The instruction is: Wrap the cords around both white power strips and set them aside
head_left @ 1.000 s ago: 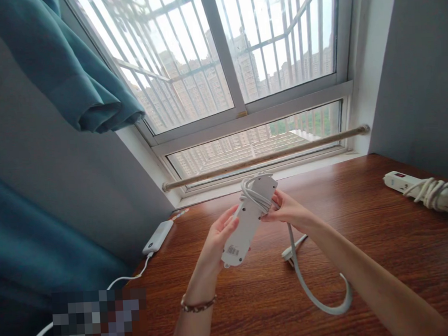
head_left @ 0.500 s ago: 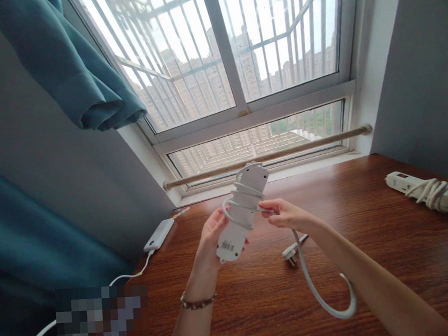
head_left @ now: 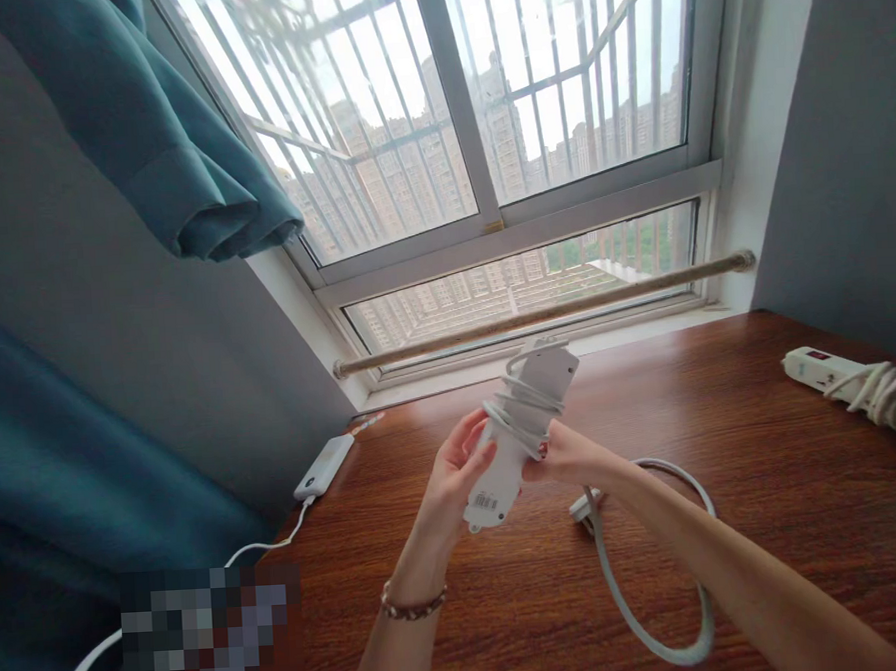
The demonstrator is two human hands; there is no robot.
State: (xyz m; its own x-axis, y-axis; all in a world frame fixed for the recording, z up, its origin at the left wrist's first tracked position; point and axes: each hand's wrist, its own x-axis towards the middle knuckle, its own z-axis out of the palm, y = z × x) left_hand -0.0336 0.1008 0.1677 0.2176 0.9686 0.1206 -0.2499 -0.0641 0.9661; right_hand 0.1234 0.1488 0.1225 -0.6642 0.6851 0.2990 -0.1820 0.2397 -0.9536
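My left hand [head_left: 459,470] grips the lower half of a white power strip [head_left: 517,432], held tilted above the wooden table [head_left: 765,519]. Several turns of its white cord [head_left: 523,407] are wound round the strip's middle. My right hand [head_left: 564,457] is closed on the cord right beside the strip. The loose cord [head_left: 687,603] loops down over the table and back to the plug [head_left: 581,509], which lies on the wood under my right wrist.
A second white power strip [head_left: 832,367] with its cord wound round it lies at the table's right edge. A white power bank [head_left: 324,467] with a cable lies at the left, near the wall. Window, wooden rod [head_left: 544,315] and teal curtain [head_left: 159,130] stand behind.
My right hand has carried the cord round the strip again, adding a turn. The strip has tilted to the right, and the loose loop on the table has grown shorter and shifted.
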